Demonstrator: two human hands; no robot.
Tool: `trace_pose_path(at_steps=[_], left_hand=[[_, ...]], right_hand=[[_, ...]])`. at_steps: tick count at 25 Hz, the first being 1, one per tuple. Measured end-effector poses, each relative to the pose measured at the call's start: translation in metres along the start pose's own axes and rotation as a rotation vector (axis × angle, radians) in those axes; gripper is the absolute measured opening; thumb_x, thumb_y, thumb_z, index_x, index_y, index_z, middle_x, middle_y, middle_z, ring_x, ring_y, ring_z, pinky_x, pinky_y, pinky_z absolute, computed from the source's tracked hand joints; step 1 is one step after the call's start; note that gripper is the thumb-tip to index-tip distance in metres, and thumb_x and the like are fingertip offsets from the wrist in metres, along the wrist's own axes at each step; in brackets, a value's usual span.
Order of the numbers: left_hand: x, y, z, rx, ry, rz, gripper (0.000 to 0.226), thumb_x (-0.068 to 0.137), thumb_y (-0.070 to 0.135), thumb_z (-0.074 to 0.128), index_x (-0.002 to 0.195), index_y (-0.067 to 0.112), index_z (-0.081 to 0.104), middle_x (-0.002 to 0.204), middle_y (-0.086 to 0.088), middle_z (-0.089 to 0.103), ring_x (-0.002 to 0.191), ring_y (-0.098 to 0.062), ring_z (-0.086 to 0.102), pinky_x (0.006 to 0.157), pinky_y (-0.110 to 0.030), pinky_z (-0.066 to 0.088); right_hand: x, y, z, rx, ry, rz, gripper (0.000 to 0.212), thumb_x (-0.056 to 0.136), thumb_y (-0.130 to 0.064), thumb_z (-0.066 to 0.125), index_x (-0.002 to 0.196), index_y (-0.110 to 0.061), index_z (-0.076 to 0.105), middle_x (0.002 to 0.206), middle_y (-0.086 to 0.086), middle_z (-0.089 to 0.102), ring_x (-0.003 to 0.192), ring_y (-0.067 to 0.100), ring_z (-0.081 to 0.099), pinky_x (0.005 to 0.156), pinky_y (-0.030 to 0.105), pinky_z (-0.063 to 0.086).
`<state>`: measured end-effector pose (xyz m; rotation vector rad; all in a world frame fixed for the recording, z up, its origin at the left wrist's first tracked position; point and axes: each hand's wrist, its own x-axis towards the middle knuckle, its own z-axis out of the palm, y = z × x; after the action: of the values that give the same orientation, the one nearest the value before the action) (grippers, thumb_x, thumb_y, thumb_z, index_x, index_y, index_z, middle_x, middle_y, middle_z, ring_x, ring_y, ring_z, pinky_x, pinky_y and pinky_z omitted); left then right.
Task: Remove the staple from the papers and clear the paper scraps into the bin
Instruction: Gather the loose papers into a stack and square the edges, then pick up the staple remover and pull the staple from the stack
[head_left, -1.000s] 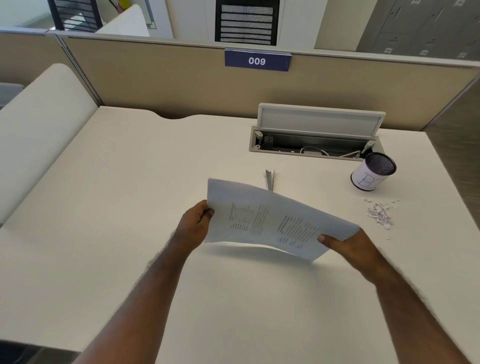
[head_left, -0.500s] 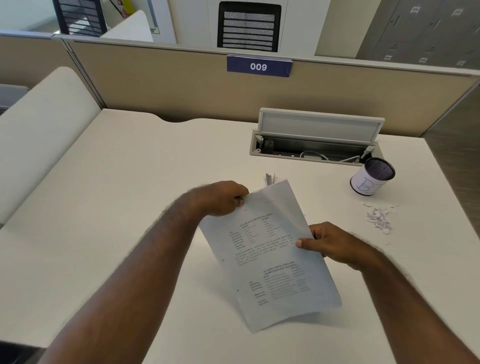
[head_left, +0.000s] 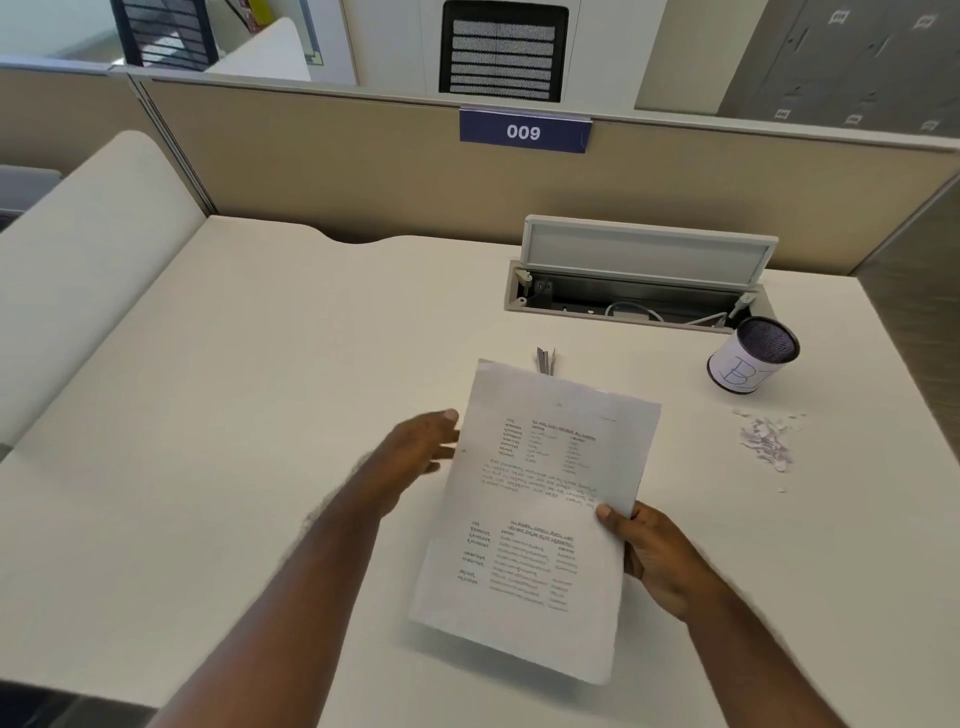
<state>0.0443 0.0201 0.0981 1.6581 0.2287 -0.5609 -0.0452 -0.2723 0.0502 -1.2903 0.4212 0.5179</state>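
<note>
White papers (head_left: 540, 509) sit above the desk (head_left: 260, 415), pinched by the right hand (head_left: 657, 558). The left hand (head_left: 423, 447) is open, fingers spread, holding nothing. Hold tight and find the stapled corner first.

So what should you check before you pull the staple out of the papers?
1. Papers held steady: ok, the right hand pinches their right edge.
2. Left hand free to work: ok, its fingers are open beside the left edge.
3. Staple found: cannot tell, it is too small to see on the page.
4. Staple remover within reach: ok, it lies on the desk just past the top of the papers.
5. Bin ready: ok, upright and open at the right.
6. Scraps cleared: not ok, a pile lies near the bin.
</note>
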Motion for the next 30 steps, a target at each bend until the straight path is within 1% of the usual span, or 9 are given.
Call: trace_pose_path(at_steps=[2, 5, 11, 15, 19, 21, 24, 27, 30], left_hand=[[0.0, -0.008, 0.004, -0.036, -0.081, 0.014, 0.026, 0.099, 0.032, 0.052, 0.116, 0.021, 0.068, 0.11, 0.0, 0.075, 0.098, -0.018, 0.071, 0.082, -0.03, 0.056], [0.001, -0.009, 0.01, -0.038, 0.01, 0.004, 0.022, 0.098, 0.025, 0.056, 0.106, 0.013, 0.071, 0.102, -0.006, 0.077, 0.088, -0.019, 0.074, 0.07, -0.028, 0.057], [0.005, -0.009, 0.007, -0.078, 0.068, -0.032, 0.024, 0.097, 0.022, 0.054, 0.1, 0.002, 0.069, 0.097, -0.016, 0.076, 0.081, -0.028, 0.071, 0.072, -0.037, 0.057], [0.002, -0.015, -0.013, -0.021, 0.156, -0.055, 0.023, 0.096, 0.023, 0.055, 0.093, 0.006, 0.071, 0.089, -0.016, 0.077, 0.08, -0.037, 0.072, 0.074, -0.049, 0.06], [-0.002, -0.015, -0.032, 0.063, 0.247, -0.079, 0.022, 0.096, 0.021, 0.055, 0.088, 0.007, 0.071, 0.086, -0.018, 0.076, 0.074, -0.034, 0.072, 0.072, -0.047, 0.059], [-0.005, -0.013, -0.035, 0.111, 0.262, -0.081, 0.023, 0.096, 0.019, 0.055, 0.086, 0.007, 0.071, 0.085, -0.018, 0.076, 0.069, -0.031, 0.071, 0.067, -0.043, 0.058], [-0.007, -0.014, -0.037, 0.136, 0.269, -0.09, 0.024, 0.097, 0.02, 0.054, 0.085, 0.008, 0.071, 0.082, -0.017, 0.076, 0.074, -0.038, 0.073, 0.071, -0.049, 0.059], [-0.009, -0.013, -0.04, 0.13, 0.276, -0.094, 0.024, 0.097, 0.021, 0.054, 0.086, 0.007, 0.071, 0.082, -0.017, 0.076, 0.079, -0.042, 0.072, 0.073, -0.054, 0.058], [-0.009, -0.013, -0.044, 0.104, 0.284, -0.103, 0.024, 0.098, 0.021, 0.054, 0.087, 0.007, 0.071, 0.082, -0.017, 0.076, 0.074, -0.039, 0.073, 0.07, -0.048, 0.059]], right_hand=[[0.001, 0.009, 0.006, 0.049, 0.014, 0.014, 0.079, 0.053, -0.051, 0.087, 0.121, -0.017, 0.063, 0.115, 0.006, 0.072, 0.104, 0.025, 0.069, 0.077, 0.035, 0.059], [0.0, 0.015, 0.018, 0.109, 0.018, 0.019, 0.044, 0.081, -0.029, 0.066, 0.122, -0.016, 0.061, 0.115, 0.006, 0.072, 0.101, 0.024, 0.07, 0.076, 0.035, 0.059], [-0.003, 0.012, 0.025, 0.062, -0.026, 0.037, 0.034, 0.088, -0.028, 0.057, 0.12, -0.017, 0.063, 0.115, 0.005, 0.072, 0.103, 0.025, 0.07, 0.078, 0.037, 0.058], [0.026, -0.015, 0.014, -0.124, 0.162, 0.041, 0.042, 0.098, -0.045, 0.04, 0.106, -0.017, 0.069, 0.099, 0.005, 0.076, 0.085, 0.023, 0.071, 0.074, 0.036, 0.054], [0.093, -0.058, 0.009, -0.706, 0.506, -0.256, 0.025, 0.087, -0.033, 0.057, 0.105, -0.018, 0.067, 0.107, 0.001, 0.07, 0.091, 0.017, 0.062, 0.085, 0.031, 0.047], [0.125, -0.074, 0.018, -0.964, 0.487, -0.313, 0.028, 0.086, -0.027, 0.058, 0.113, -0.023, 0.063, 0.117, 0.003, 0.062, 0.104, 0.022, 0.059, 0.092, 0.036, 0.047], [0.157, -0.087, 0.039, -1.18, 0.423, -0.244, 0.039, 0.086, -0.03, 0.057, 0.124, -0.025, 0.054, 0.132, 0.006, 0.049, 0.121, 0.03, 0.049, 0.094, 0.045, 0.046], [0.181, -0.095, 0.057, -1.194, 0.408, -0.224, 0.042, 0.083, -0.031, 0.062, 0.121, -0.018, 0.05, 0.129, 0.008, 0.046, 0.115, 0.032, 0.052, 0.084, 0.04, 0.042], [0.2, -0.099, 0.067, -1.183, 0.499, -0.185, 0.04, 0.085, -0.03, 0.063, 0.118, -0.013, 0.047, 0.121, 0.01, 0.049, 0.11, 0.034, 0.054, 0.076, 0.037, 0.038]])
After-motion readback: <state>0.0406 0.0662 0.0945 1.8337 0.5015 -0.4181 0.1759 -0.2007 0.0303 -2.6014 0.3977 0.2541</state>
